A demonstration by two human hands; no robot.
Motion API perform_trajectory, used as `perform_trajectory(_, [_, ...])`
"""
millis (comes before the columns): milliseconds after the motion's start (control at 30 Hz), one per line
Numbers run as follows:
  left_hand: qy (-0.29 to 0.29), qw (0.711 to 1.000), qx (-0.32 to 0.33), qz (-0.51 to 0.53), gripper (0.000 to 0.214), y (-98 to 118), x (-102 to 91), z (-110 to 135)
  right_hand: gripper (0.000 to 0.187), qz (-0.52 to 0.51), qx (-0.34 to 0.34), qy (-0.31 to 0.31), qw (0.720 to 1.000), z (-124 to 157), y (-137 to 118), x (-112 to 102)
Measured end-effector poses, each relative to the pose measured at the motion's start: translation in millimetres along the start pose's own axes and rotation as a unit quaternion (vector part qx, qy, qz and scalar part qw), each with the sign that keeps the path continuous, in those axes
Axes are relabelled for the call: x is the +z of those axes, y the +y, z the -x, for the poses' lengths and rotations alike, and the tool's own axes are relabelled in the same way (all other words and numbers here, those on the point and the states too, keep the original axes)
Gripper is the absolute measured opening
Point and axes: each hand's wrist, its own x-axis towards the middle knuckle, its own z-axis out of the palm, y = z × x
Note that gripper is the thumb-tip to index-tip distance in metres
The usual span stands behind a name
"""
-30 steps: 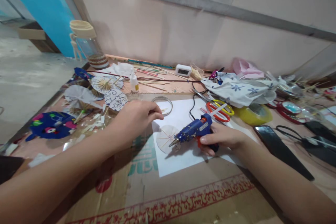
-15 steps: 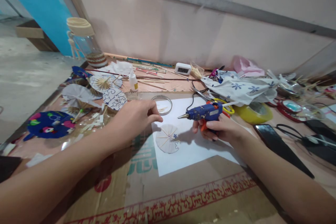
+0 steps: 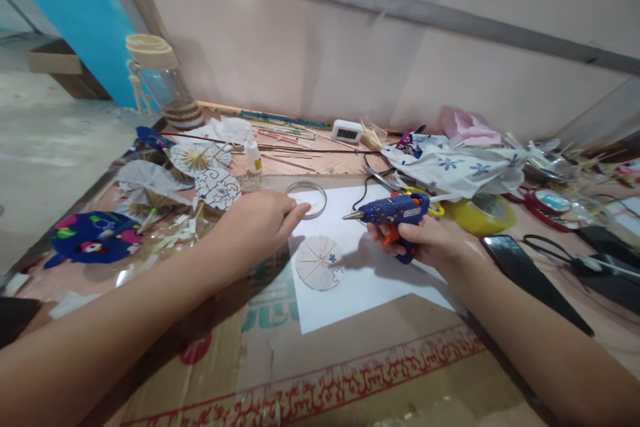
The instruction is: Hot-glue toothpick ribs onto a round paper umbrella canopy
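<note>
My right hand (image 3: 413, 240) is wrapped round the handle of a blue hot glue gun (image 3: 390, 210), nozzle pointing left and a white glue stick out of its back. My left hand (image 3: 265, 217) is closed, thumb and forefinger together at the near edge of a metal ring (image 3: 307, 200); whatever they pinch is hidden. Below the nozzle, a round paper disc (image 3: 320, 263) with thin wooden sticks laid out like spokes and a small blue flower rests on a white paper sheet (image 3: 350, 300).
Small decorated fans (image 3: 219, 188) and a blue fabric disc (image 3: 95, 238) lie left. Behind stand a glue bottle (image 3: 253, 157), a digital timer (image 3: 347, 131) and a glass jar (image 3: 165, 87). On the right are yellow tape (image 3: 483, 213), flowered cloth (image 3: 450, 163) and a phone (image 3: 530, 280).
My left hand's fingers have drawn together and tipped toward the ring. The glue gun has shifted slightly right in my right hand. The paper disc stays put.
</note>
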Motion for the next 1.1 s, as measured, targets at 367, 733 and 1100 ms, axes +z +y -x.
perform_trajectory(367, [-0.073, 0.98, -0.005, -0.183, 0.027, -2, -34.0, 25, 0.046, -0.005, -0.001, -0.008, 1.0, -3, 6, -5])
perform_trajectory(733, [-0.026, 0.996, 0.06, -0.057, 0.01, -10, -9.7, 18, 0.044, 0.017, 0.002, -0.009, 1.0, -3, 11, -7])
perform_trajectory(1100, [-0.103, 0.974, 0.15, 0.134, 0.013, -3, 10.7, 4, 0.075, 0.111, 0.156, -0.133, 0.972, 16, -7, 8])
